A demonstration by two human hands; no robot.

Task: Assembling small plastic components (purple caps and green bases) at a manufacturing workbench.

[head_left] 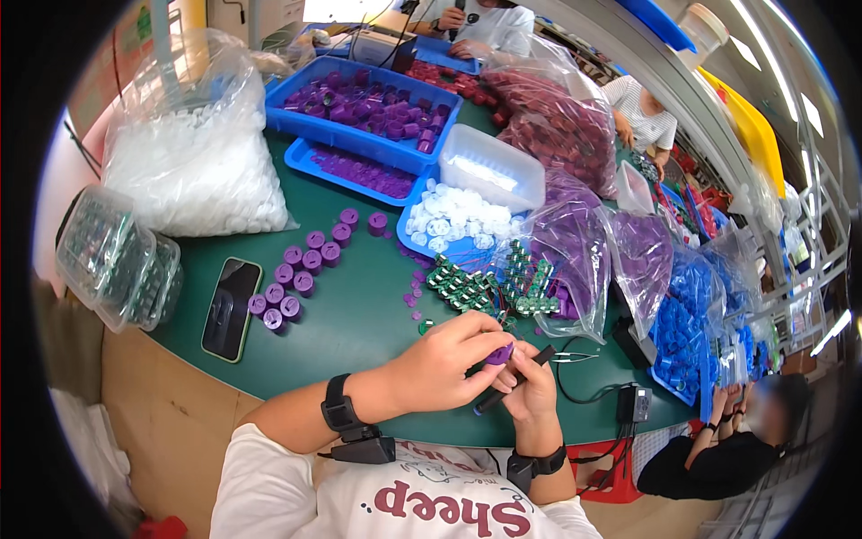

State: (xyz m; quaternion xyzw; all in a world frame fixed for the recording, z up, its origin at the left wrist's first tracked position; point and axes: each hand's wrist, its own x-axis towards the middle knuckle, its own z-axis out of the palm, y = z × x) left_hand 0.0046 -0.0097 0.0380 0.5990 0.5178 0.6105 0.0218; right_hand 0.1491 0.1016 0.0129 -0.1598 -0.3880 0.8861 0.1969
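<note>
In left hand (449,364): purple cap (499,354), pinched between thumb and bunched fingertips. In right hand (533,391): black tool (489,401), held slantwise, thumb and forefinger narrowed at the cap's side; exact contact impossible to tell. Location of cap: between both hands, over near edge of green table (359,314).

Apparently done: about a dozen purple caps (312,261), set in staggered rows at ten o'clock from the hands, phone (232,310) just beside. Apparently under way: the held one, degree of completion not discernible. Apparently left: plenty. At eleven o'clock, loose caps (368,101) heaped in blue bin (350,140). At twelve, white discs (458,216), piled. Between twelve and one, green boards (462,286), just beyond the fingers. At one, bag of purple parts (575,234). At three, tweezers (575,357), near right hand.
</note>
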